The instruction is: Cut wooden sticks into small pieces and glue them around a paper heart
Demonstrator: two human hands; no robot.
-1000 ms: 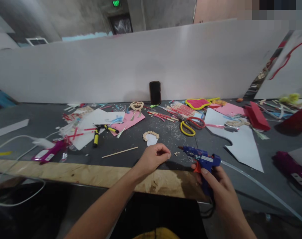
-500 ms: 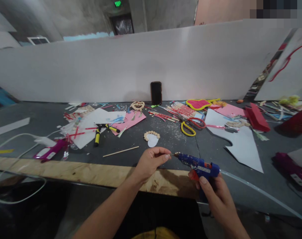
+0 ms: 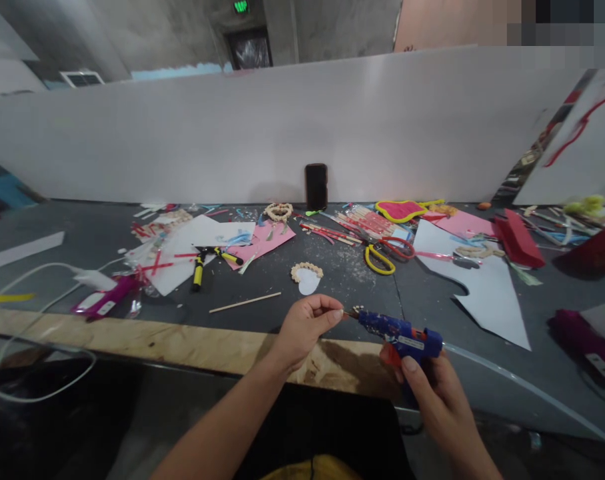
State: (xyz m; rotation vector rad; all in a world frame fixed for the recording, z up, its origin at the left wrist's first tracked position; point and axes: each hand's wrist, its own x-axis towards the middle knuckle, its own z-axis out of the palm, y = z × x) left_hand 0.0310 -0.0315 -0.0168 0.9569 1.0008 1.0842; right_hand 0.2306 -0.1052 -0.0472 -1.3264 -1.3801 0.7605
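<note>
My right hand (image 3: 435, 387) is wrapped round the handle of a blue hot glue gun (image 3: 397, 333), with a finger at its orange trigger. A long clear glue stick (image 3: 527, 383) trails from the back of the gun. My left hand (image 3: 307, 330) pinches something tiny, too small to make out, right at the gun's nozzle. Just beyond the left hand lies a white paper heart (image 3: 309, 281), its upper edge lined with small beige pieces. A thin wooden stick (image 3: 245, 303) lies to the left of it.
Scissors (image 3: 381, 260) with yellow and red handles and yellow-black pliers (image 3: 198, 270) lie on the dark table. A phone (image 3: 316, 187) leans against the white partition (image 3: 232, 140). Purple power strips (image 3: 105, 298) sit at both sides. White paper (image 3: 475, 280) lies right.
The whole view has shifted slightly, so everything appears a little further right. Both hands and the glue gun keep nearly the same pose, the left fingertips still at the nozzle.
</note>
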